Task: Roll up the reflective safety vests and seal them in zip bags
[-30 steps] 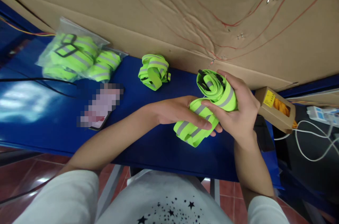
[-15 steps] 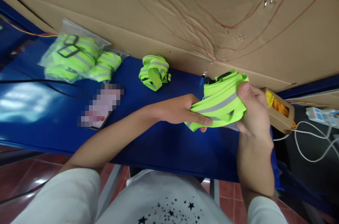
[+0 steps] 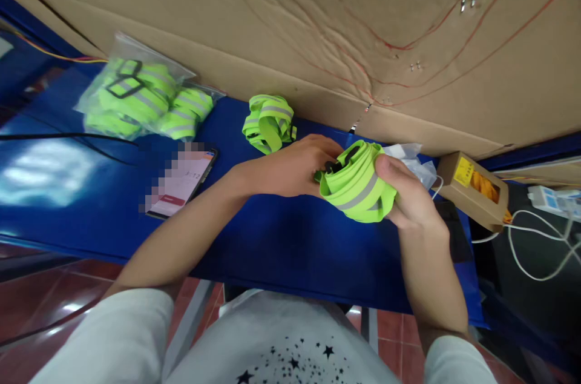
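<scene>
A neon-green reflective strap (image 3: 358,187) with a grey stripe is wound into a thick bundle, held over the blue table between my two hands. My right hand (image 3: 408,196) grips its right side, thumb on the near face and fingers behind. At the left edge, my left hand (image 3: 302,166) is closed on the bundle near a black buckle (image 3: 333,167); its fingertips are largely hidden. Just beyond my left wrist lies another rolled reflective strap (image 3: 269,120), loose on the table.
Clear bags of green straps (image 3: 136,93) lie at the back left, above a phone (image 3: 184,181). To the right are a crumpled clear bag (image 3: 415,166), a small cardboard box (image 3: 474,190) and white cables (image 3: 535,278). A cardboard wall (image 3: 290,20) with red wires borders the blue table (image 3: 290,257).
The bundle has turned and become more compact, its buckle now facing left. My left hand has shifted from its front to its left side. The clear bag behind has come into view.
</scene>
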Demonstrator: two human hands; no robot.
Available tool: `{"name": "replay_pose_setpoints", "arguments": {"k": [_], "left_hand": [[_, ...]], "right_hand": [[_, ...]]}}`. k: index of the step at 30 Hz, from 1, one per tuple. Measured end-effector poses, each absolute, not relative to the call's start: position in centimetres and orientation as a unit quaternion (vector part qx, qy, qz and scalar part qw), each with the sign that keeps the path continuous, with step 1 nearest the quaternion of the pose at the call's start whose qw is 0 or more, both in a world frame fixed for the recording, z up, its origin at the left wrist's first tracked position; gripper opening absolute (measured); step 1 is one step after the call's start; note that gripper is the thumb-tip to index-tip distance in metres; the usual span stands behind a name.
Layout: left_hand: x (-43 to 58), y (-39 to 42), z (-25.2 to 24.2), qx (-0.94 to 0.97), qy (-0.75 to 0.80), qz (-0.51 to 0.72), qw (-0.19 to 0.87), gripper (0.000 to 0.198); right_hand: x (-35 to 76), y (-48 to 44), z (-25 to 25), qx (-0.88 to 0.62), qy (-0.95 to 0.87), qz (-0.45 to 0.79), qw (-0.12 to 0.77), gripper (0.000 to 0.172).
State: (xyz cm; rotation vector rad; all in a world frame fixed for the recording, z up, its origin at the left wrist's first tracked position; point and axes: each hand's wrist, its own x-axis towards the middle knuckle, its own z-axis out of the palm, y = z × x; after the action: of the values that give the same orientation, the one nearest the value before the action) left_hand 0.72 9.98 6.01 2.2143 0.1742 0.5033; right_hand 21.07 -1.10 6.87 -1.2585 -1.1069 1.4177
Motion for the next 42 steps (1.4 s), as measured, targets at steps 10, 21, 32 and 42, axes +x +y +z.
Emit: {"name": "replay_pose_setpoints", "arguments": {"k": [10,21,32,42], "left_hand": [[2.0,9.1,4.4,0.708,0.211,0.343,0.580,0.074],[1.0,8.6,5.7,0.636,0.069,0.223,0.736,0.077],[3.2,6.3,4.8,0.565,0.113,0.315,0.754,0.051],[3.6,7.0,4.6,0.582,0.148,0.338,0.725,0.046]], "right_hand": [[18.0,-2.8,8.3,-0.535,-0.731,0.097,0.412,0.051],[19.6,-2.7,8.4,-0.502,-0.752,0.067,0.422,0.051],[20.0,-2.3,7.8,-0.555,-0.694,-0.007,0.458,0.080],[20.0,-2.5,7.7,-0.553,-0.666,0.083,0.494,0.073]]}}
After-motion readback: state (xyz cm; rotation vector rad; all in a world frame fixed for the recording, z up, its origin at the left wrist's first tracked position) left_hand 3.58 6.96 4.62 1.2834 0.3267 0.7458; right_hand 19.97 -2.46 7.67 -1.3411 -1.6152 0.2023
